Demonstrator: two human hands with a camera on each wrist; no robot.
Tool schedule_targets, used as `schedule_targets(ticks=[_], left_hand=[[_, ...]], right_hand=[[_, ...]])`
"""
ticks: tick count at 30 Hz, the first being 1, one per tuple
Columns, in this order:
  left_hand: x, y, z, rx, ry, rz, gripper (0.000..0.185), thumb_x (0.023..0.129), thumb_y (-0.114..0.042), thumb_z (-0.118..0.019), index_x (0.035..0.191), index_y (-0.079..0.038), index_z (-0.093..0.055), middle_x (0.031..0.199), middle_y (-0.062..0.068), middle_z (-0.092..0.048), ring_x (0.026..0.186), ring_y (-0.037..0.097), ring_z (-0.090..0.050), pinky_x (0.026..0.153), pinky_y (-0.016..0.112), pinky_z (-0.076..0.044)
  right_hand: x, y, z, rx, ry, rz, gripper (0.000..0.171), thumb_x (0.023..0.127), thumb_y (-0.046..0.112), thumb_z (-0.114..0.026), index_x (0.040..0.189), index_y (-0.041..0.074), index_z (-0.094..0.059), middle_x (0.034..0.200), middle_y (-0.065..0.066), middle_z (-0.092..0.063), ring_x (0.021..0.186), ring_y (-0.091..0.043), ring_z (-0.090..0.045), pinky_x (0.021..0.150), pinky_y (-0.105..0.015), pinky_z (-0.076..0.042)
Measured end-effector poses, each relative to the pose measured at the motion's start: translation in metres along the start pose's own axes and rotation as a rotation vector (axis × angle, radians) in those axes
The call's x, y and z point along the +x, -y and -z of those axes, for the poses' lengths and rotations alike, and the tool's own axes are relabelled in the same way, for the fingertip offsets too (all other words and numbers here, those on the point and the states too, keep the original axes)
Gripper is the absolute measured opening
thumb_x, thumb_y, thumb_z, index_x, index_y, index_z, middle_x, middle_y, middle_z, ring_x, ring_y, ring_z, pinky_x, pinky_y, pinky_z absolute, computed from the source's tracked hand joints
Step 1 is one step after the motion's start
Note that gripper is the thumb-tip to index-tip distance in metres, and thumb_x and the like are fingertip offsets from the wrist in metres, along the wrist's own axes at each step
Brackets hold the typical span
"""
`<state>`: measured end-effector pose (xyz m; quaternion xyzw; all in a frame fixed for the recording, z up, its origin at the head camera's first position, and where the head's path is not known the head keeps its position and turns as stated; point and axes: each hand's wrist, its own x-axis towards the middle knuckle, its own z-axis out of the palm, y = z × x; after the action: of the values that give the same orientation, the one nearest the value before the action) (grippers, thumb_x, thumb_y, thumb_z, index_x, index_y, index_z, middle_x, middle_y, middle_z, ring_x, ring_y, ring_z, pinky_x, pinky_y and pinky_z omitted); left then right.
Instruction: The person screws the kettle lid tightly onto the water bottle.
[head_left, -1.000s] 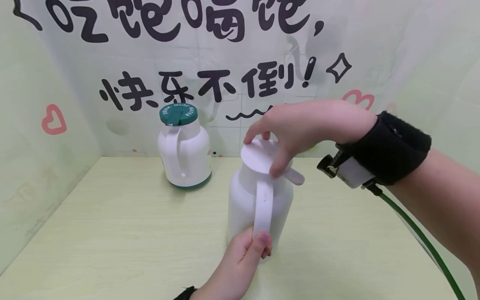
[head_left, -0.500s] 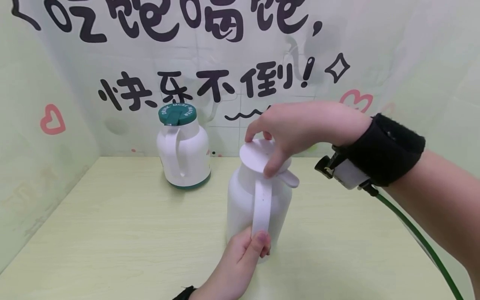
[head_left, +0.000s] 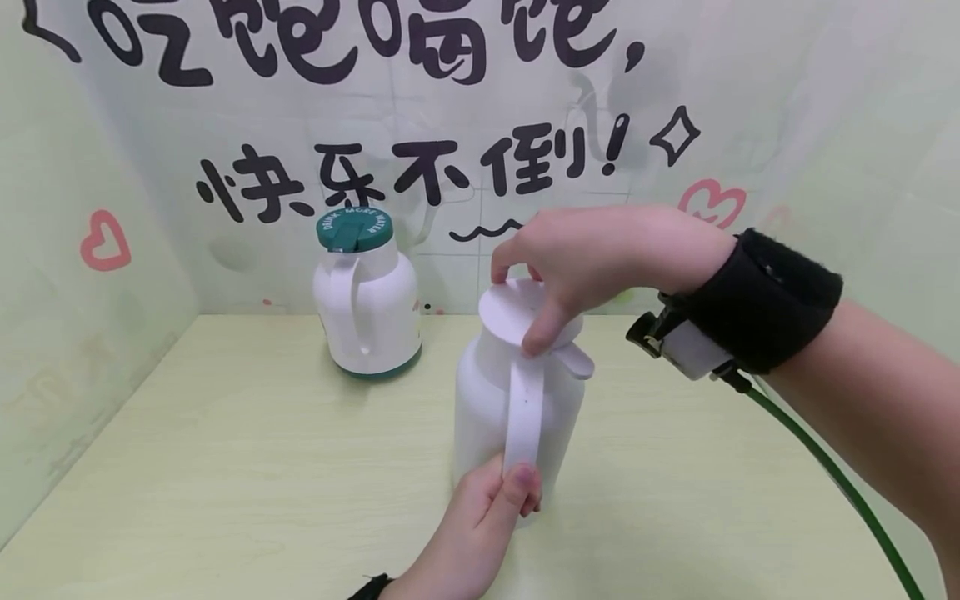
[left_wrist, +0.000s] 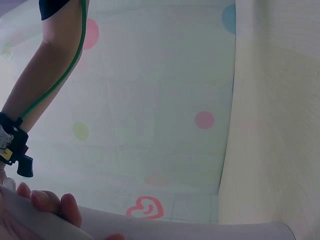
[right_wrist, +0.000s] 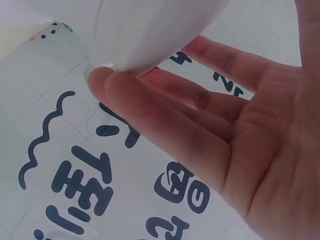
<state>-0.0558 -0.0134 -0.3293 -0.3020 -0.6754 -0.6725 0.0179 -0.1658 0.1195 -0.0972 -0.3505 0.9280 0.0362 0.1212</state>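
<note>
Fingertips of the right hand (head_left: 592,258) curled down over the white lid (head_left: 517,310) of the white jug (head_left: 517,400), thumb on the near rim and the other fingers on the far rim, pinching it from above. The left hand (head_left: 487,521) was wrapped round the lower end of the jug's handle (head_left: 525,408), thumb pressed on its face. The jug stood upright near the middle of the table (head_left: 225,467), towards its front edge; a second jug with a green lid (head_left: 367,292) stood well apart by the back edge. To work the lid cleanly, I judged the left hand should hold the body firmly against twisting while the right kept even pressure all round the rim, clear of the spout (head_left: 573,360).
</note>
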Motion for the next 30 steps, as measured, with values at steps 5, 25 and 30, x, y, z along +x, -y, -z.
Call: schedule_targets(ticks=[5, 25, 30], left_hand=[[0.000, 0.000, 0.000, 0.009, -0.008, -0.031, 0.024, 0.103, -0.008, -0.039, 0.083, -0.008, -0.054, 0.074, 0.007, -0.052, 0.070, 0.008, -0.046, 0.065, 0.025, -0.043], [0.001, -0.001, 0.001, 0.001, 0.002, -0.069, 0.025, 0.103, -0.010, -0.040, 0.082, -0.008, -0.053, 0.073, 0.006, -0.050, 0.069, 0.008, -0.045, 0.062, 0.024, -0.042], [0.001, 0.001, 0.003, 0.008, 0.005, -0.091, 0.025, 0.103, -0.010, -0.040, 0.082, -0.008, -0.053, 0.072, 0.005, -0.049, 0.068, 0.006, -0.044, 0.061, 0.024, -0.041]], right_hand=[[0.001, 0.002, 0.000, -0.020, -0.008, -0.010, 0.058, 0.066, 0.041, -0.080, 0.115, 0.018, -0.061, 0.084, -0.001, -0.062, 0.077, -0.017, -0.056, 0.067, -0.032, -0.046], [-0.009, 0.005, -0.003, -0.041, -0.021, -0.026, 0.060, 0.071, 0.041, -0.078, 0.123, 0.018, -0.060, 0.096, 0.003, -0.061, 0.085, -0.016, -0.056, 0.075, -0.032, -0.046], [-0.010, -0.001, -0.007, -0.009, -0.007, -0.033, 0.069, 0.070, 0.039, -0.080, 0.132, 0.021, -0.055, 0.108, 0.003, -0.058, 0.095, -0.015, -0.053, 0.082, -0.033, -0.045]])
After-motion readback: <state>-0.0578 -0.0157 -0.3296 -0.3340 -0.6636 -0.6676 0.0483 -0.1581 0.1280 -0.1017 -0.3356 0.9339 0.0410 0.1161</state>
